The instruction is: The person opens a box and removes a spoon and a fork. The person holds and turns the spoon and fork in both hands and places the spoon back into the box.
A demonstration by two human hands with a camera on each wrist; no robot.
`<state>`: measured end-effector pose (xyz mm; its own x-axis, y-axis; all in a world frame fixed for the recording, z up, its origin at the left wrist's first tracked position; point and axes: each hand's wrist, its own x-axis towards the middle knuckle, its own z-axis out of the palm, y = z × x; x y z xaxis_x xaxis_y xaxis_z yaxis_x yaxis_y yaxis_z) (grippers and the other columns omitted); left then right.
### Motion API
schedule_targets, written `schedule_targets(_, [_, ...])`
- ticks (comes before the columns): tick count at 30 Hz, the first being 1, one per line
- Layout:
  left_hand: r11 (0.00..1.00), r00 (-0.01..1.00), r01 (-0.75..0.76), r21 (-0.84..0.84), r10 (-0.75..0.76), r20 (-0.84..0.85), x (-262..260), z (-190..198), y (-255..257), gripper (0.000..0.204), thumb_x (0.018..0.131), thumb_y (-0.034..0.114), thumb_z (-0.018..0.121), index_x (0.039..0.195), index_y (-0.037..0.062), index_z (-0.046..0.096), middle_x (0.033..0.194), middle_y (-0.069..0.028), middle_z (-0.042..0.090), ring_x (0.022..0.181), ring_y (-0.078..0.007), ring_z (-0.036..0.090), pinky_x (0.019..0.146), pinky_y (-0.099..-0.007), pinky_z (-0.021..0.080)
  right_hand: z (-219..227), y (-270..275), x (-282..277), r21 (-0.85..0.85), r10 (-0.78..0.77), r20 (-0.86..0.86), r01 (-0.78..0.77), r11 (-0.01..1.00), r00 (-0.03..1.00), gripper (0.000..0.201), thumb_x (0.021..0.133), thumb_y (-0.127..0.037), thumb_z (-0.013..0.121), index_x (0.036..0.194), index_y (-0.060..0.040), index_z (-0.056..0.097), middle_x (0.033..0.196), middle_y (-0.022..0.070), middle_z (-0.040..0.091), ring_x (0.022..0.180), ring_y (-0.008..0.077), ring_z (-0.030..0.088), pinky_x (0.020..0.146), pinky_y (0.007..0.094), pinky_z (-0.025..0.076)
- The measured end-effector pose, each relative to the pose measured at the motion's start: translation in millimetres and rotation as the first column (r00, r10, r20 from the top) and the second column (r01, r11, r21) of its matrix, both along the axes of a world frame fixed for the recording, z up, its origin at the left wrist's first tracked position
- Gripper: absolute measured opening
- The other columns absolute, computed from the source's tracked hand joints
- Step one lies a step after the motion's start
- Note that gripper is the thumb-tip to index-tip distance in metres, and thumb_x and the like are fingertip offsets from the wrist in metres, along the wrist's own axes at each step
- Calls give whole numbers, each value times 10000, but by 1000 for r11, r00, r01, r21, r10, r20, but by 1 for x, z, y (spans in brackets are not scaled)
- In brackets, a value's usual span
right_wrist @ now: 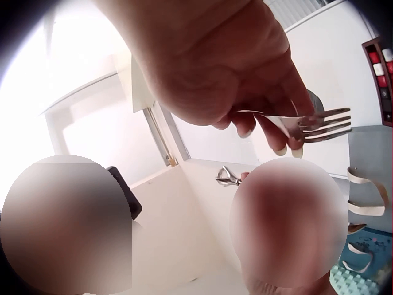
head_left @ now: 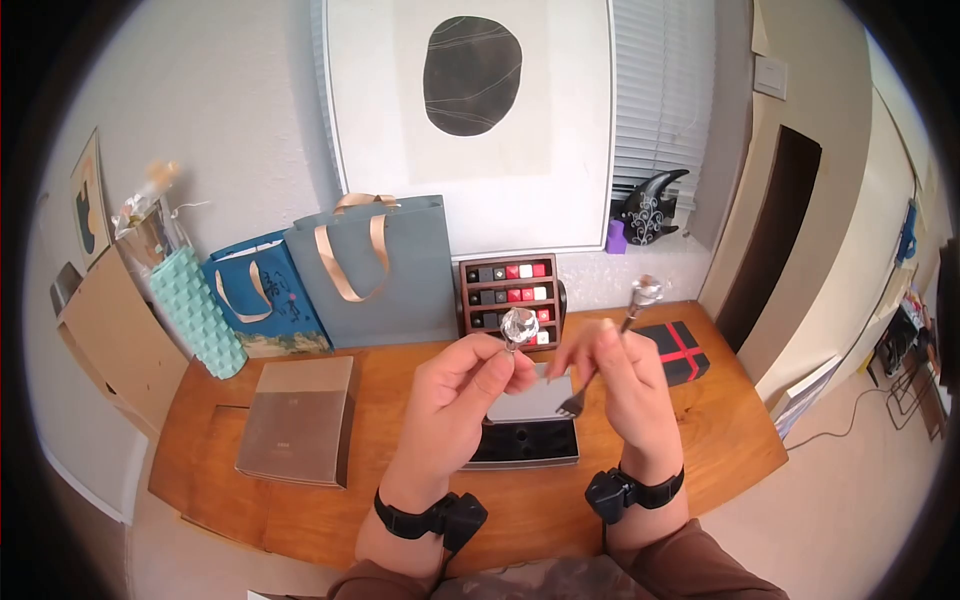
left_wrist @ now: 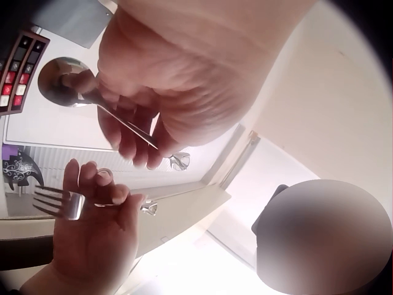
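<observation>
My left hand [head_left: 452, 400] pinches a spoon by its handle; the spoon's bowl [left_wrist: 66, 82] shows in the left wrist view, and its clear faceted end [head_left: 519, 325] points up in the head view. The right hand [head_left: 632, 385] grips a fork, tines [head_left: 571, 404] pointing down and a clear crystal end [head_left: 646, 290] at the top. Both hands are raised side by side over an open box with a black lining [head_left: 525, 441]. The two utensils are apart.
A brown box [head_left: 297, 420] lies at the left. Behind stand two gift bags [head_left: 400, 270], a turquoise woven vase [head_left: 198, 312] and a wooden rack [head_left: 511, 261] of small blocks. A black box with red ribbon [head_left: 672, 352] sits at the right.
</observation>
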<state>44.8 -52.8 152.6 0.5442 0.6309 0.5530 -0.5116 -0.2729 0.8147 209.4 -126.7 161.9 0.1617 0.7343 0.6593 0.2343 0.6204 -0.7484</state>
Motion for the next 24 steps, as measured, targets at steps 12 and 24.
schedule_targets(12, [984,985,-160,75,164,-48,5,-4,13,96,901,71,586,934,-16,609,874,-10,587,778,-58,540,688,-198,427,-11,21,-16,-265,195,-175,-237,935,965,202,981,-188,435,954,-21,546,746,-51,465,648,35,368,559,203,329])
schedule_targets(24, [981,978,-181,65,187,-90,10,-5,13,217,861,-38,574,1072,-11,532,939,-19,598,835,-61,555,717,-199,427,-18,25,-19,-101,123,-240,-151,983,963,161,947,-146,511,1013,-14,575,866,-13,544,735,57,468,666,197,389])
